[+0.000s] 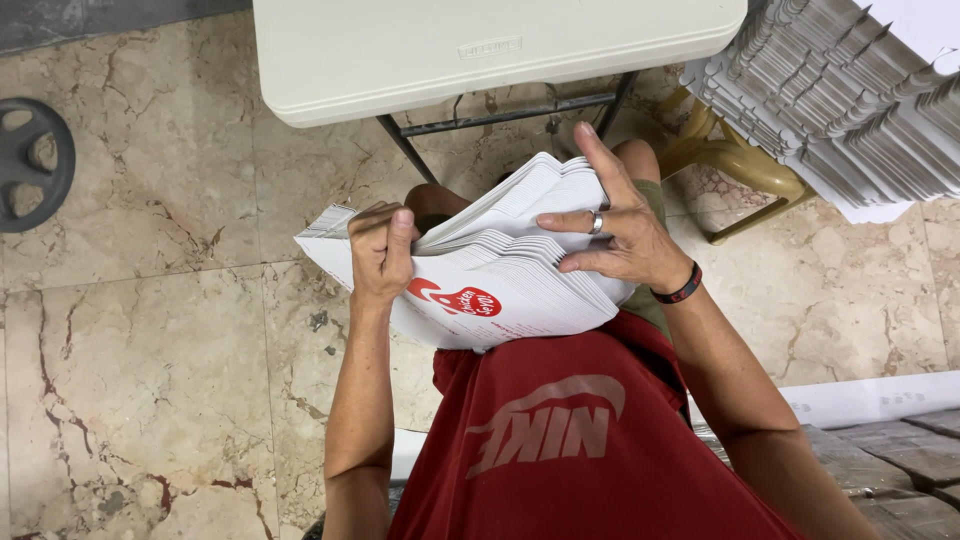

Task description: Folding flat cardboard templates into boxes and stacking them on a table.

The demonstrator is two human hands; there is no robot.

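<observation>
We hold a stack of flat white cartons [500, 290].
Our left hand [380, 255] pinches its edge; our right hand [615, 235] lies spread across the fanned tops, below the counter [400, 60].

Landmark = stack of flat cartons [500, 270], held over the person's lap, w/ its lower edge against the chest. Left hand [380, 250] on the stack's left edge; right hand [625, 235] on top at its right side, fingers spread over the upper sheets. Folding worktop [480, 50] beyond the stack, its frame [500, 115] directly behind. Chair [735, 165] to the stack's upper right, w/ more piled cartons [840, 100] on it. Round wheel-like object [30, 165] far left of the stack, on the floor [150, 380].
</observation>
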